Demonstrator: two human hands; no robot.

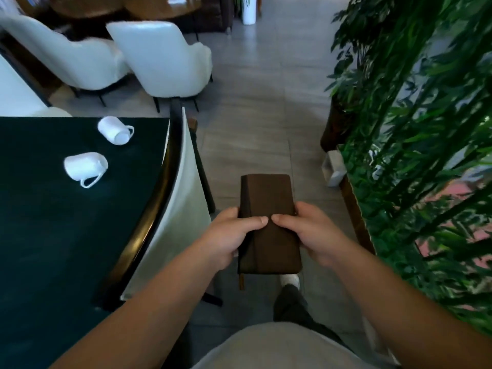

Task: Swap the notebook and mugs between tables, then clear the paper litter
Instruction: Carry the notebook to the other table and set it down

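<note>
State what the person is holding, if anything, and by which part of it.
A brown notebook, held by both long edges near its nearer half: left hand on the spine side, right hand on the opposite edge, thumbs on the cover.

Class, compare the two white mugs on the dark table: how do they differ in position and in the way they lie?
The far mug lies nearer the table edge by the chair; the near mug lies further in, closer to the person. The far mug's handle points right towards the edge; the near mug's handle points down towards the person. Both are white, handled, and lie tipped on their sides.
</note>
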